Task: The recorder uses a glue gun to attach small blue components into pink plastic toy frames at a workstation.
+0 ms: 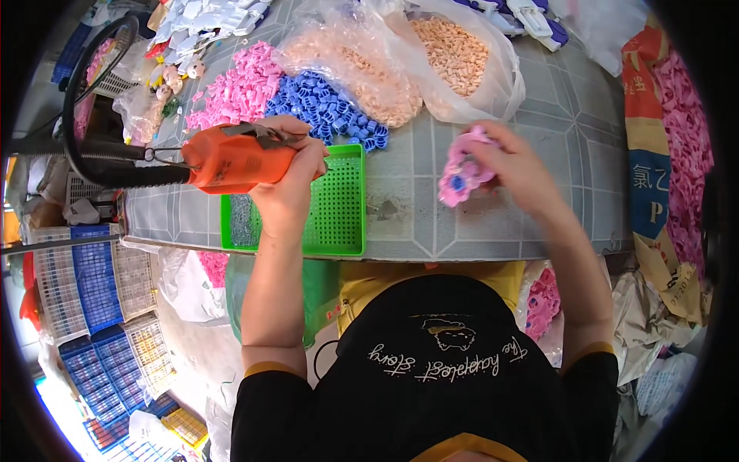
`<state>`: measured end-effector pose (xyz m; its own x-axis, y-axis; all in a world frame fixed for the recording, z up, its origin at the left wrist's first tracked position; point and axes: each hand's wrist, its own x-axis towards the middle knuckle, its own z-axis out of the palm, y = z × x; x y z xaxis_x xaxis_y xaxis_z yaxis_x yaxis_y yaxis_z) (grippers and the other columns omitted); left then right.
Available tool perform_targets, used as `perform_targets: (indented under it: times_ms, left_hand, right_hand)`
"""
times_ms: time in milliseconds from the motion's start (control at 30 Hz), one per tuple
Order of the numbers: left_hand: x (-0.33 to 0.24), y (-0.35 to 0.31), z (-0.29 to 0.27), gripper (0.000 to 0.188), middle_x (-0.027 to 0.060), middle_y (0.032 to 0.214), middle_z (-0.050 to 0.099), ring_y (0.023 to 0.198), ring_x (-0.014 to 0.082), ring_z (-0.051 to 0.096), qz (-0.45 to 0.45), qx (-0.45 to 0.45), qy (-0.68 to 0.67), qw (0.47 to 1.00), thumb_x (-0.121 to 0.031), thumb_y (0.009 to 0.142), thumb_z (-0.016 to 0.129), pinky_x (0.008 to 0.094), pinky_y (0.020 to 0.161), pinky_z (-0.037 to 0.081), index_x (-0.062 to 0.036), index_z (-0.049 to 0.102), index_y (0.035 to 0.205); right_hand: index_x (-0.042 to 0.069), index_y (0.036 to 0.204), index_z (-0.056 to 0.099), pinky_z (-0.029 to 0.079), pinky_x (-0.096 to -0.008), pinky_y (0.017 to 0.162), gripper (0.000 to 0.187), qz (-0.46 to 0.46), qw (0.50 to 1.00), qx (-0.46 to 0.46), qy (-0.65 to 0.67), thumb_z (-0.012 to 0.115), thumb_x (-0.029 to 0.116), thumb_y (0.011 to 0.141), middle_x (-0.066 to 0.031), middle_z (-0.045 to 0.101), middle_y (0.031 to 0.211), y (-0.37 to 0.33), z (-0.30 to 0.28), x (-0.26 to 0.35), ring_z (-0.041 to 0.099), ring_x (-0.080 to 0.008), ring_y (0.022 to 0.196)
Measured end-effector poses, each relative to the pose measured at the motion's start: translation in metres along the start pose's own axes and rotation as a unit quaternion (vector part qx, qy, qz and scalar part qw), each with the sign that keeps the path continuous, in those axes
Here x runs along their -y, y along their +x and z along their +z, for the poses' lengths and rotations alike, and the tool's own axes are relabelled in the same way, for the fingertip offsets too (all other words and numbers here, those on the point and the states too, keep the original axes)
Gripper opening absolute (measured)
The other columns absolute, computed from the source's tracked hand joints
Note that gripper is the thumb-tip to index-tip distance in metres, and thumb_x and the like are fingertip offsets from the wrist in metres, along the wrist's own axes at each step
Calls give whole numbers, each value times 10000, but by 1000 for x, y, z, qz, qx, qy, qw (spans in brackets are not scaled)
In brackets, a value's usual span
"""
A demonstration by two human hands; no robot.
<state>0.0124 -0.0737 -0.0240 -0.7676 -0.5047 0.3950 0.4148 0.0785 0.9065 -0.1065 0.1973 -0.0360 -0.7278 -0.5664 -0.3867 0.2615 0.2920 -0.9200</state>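
Observation:
My left hand (291,171) is closed around an orange electric screwdriver (235,160), which lies sideways above a green perforated tray (339,204). A black cable and a coiled spring run from the tool's end off to the left. Small grey metal pieces, probably screws (245,222), fill a strip at the left side of that tray. On the right, my right hand (517,168) grips a pink plastic toy part (460,165) with a scalloped edge and a blue piece set in it. It is held just over the grey table (431,223). The screwdriver's tip is hidden by my left hand.
Behind the tray lie heaps of pink parts (248,81) and blue parts (319,104). Two clear bags of peach pieces (450,58) stand at the back. White parts (204,27) pile up far left. A sack of pink parts (681,146) stands right; plastic crates (96,285) stack left.

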Motion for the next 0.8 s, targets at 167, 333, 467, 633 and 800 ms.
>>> perform_targets:
  times_ms: [167,333,467,633,800]
  left_hand:
    - [1,0,-1,291,77,702,592,552,114,545,-8,0,-6,1000,153,743,581,234,513,442,-9,537,980]
    - [-6,-2,5,260,78,638,529,557,162,506,-27,-15,30,999,76,758,515,357,650,478,6,499,1008]
    - [-16,-4,14,280,82,628,520,546,172,503,-1,-3,46,999,79,754,504,353,635,466,11,491,1026]
    - [-29,1,27,291,81,621,534,538,174,541,53,70,-84,993,153,724,513,340,600,510,7,474,972]
    - [-17,-5,46,310,82,638,535,553,176,539,28,113,-117,986,121,733,540,371,661,529,1,458,1007]
  right_hand:
    - [64,1054,630,453,-221,454,219,-54,998,-16,-22,600,235,920,-16,623,788,37,53,-14,567,-80,563]
    - [25,1075,616,479,-242,453,191,-100,990,-54,-78,600,116,908,-51,637,795,46,71,-16,578,-102,542]
    - [31,1083,614,493,-251,463,195,-128,982,-85,-108,598,111,906,-62,649,816,49,71,-31,597,-114,571]
    - [45,1103,614,511,-264,481,213,-165,970,-102,-149,601,119,903,-70,654,830,53,72,-32,616,-122,617]
    - [42,1102,616,516,-267,481,218,-148,977,-97,-122,600,121,899,-79,653,820,50,72,-31,613,-128,595]
